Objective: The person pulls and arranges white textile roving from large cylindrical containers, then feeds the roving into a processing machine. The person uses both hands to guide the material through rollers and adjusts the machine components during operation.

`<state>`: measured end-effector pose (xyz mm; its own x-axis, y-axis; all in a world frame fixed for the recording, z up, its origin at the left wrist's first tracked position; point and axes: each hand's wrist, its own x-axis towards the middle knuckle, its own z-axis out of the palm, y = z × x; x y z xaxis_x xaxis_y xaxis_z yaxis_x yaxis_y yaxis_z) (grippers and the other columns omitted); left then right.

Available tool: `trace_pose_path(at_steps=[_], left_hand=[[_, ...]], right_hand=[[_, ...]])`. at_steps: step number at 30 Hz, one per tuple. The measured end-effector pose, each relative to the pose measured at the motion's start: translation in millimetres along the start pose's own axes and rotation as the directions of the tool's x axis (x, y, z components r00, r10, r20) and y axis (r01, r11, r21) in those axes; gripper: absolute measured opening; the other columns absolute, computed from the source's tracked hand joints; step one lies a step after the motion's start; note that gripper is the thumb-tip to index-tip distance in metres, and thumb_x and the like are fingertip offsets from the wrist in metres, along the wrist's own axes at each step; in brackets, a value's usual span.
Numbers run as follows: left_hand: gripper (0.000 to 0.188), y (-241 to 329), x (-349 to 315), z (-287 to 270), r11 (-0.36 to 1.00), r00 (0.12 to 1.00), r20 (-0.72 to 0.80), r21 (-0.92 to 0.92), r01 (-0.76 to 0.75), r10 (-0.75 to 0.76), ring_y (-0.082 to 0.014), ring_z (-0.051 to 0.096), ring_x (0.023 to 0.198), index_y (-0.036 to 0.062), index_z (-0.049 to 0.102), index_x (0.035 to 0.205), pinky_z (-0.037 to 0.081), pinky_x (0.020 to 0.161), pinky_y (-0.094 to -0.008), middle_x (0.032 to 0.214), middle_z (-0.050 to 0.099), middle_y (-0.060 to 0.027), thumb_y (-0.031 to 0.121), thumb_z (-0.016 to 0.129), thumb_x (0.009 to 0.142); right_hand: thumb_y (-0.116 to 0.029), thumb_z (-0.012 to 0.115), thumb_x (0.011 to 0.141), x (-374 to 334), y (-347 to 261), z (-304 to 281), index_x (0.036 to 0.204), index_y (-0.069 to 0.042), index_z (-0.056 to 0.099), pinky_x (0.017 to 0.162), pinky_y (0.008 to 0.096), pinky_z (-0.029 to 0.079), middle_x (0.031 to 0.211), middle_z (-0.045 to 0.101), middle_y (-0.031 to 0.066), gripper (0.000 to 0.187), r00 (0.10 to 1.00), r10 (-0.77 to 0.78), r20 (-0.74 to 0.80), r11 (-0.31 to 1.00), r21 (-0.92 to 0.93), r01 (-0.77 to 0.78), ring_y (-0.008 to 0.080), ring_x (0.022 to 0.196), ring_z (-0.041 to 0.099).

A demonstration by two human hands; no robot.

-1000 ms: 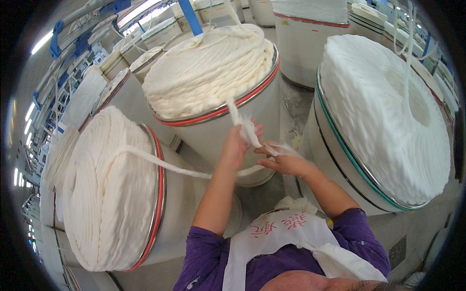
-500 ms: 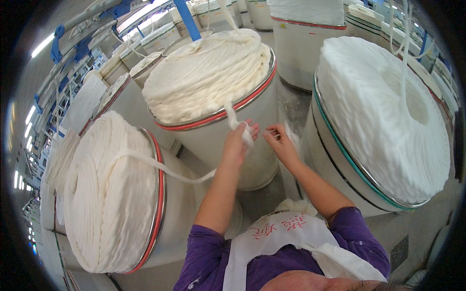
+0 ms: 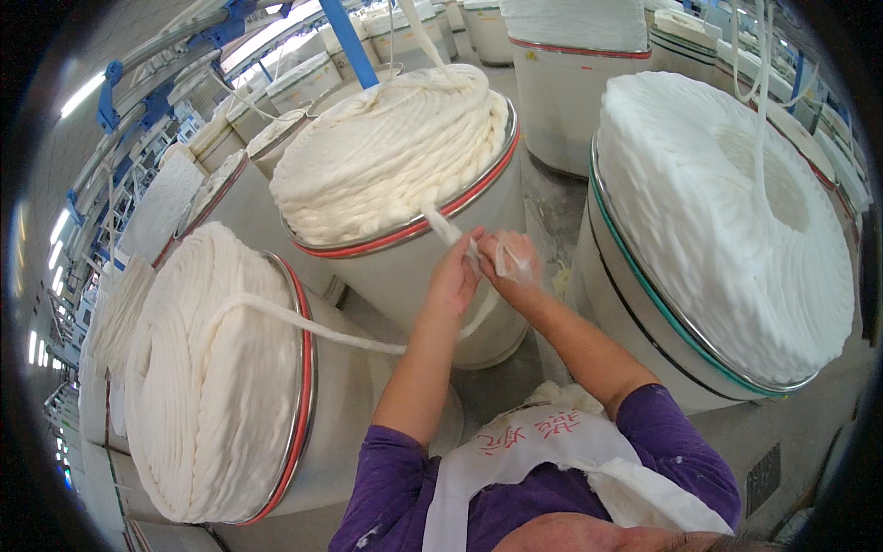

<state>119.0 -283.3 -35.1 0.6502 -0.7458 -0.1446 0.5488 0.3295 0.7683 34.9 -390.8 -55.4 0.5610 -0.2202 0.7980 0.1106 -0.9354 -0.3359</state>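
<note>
My left hand (image 3: 456,275) and my right hand (image 3: 511,261) meet in front of the middle can (image 3: 395,287). Fingers of my left hand close on a soft white sliver (image 3: 442,224) that hangs over that can's red-banded rim. Against it, my right hand is closed, with thin wisps of loose fibre (image 3: 515,265) across its fingers; the exact grip is partly hidden. A second sliver (image 3: 342,339) runs from the left can's coil (image 3: 202,386) behind my left forearm and up toward my hands. The cream coil (image 3: 386,152) heaps above the middle can.
At the right stands a can with a green band (image 3: 644,293), its white coil (image 3: 667,202) bulging high. A blue post (image 3: 348,41) rises behind the middle can. More filled cans (image 3: 575,106) crowd the back. A tuft of fibre (image 3: 563,396) lies at my apron (image 3: 543,437).
My right hand has moved left to meet my left hand, and its fingers have turned inward. The sliver that draped over my left palm is now gripped between the hands.
</note>
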Motion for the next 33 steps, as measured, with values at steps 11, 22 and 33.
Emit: trace_pose_path(at_steps=[11, 22, 33], left_hand=[[0.042, -3, -1, 9, 0.99, 0.995, 0.088, -0.13, 0.059, -0.048, -0.0235, 0.059, 0.114, 0.0013, 0.049, 0.135, 0.046, 0.101, -0.0365, 0.129, 0.059, -0.0123, 0.03, 0.044, 0.104], [0.037, -1, 1, 3, 0.999, 0.999, 0.03, 0.03, 0.037, -0.038, -0.0202, 0.061, 0.11, 0.0042, 0.057, 0.13, 0.049, 0.096, -0.0358, 0.122, 0.063, -0.0081, 0.026, 0.05, 0.101], [0.041, 7, -13, -4, 0.96, 0.999, 0.021, 0.276, -0.05, 0.046, -0.0197, 0.057, 0.114, 0.0039, 0.056, 0.132, 0.043, 0.101, -0.0353, 0.122, 0.062, -0.0079, 0.026, 0.055, 0.098]], right_hand=[[-0.016, 0.07, 0.084, -6, -19, -5, 0.098, -0.004, 0.06, 0.071, 0.0354, 0.046, 0.083, 0.058, 0.0096, 0.022, 0.794, 0.555, 0.248, 0.635, 0.489, -0.598, 0.0228, 0.077, 0.057], [-0.022, 0.064, 0.088, -7, -16, -14, 0.106, -0.006, 0.059, 0.07, 0.0481, 0.055, 0.1, 0.064, 0.0166, 0.025, 0.984, 0.065, 0.163, 0.98, 0.173, -0.094, 0.0382, 0.086, 0.064], [-0.036, 0.053, 0.096, 9, -15, -1, 0.113, -0.006, 0.065, 0.089, 0.0429, 0.048, 0.108, 0.069, 0.0118, 0.037, 0.691, 0.397, 0.603, 0.783, 0.17, -0.598, 0.0226, 0.099, 0.064]])
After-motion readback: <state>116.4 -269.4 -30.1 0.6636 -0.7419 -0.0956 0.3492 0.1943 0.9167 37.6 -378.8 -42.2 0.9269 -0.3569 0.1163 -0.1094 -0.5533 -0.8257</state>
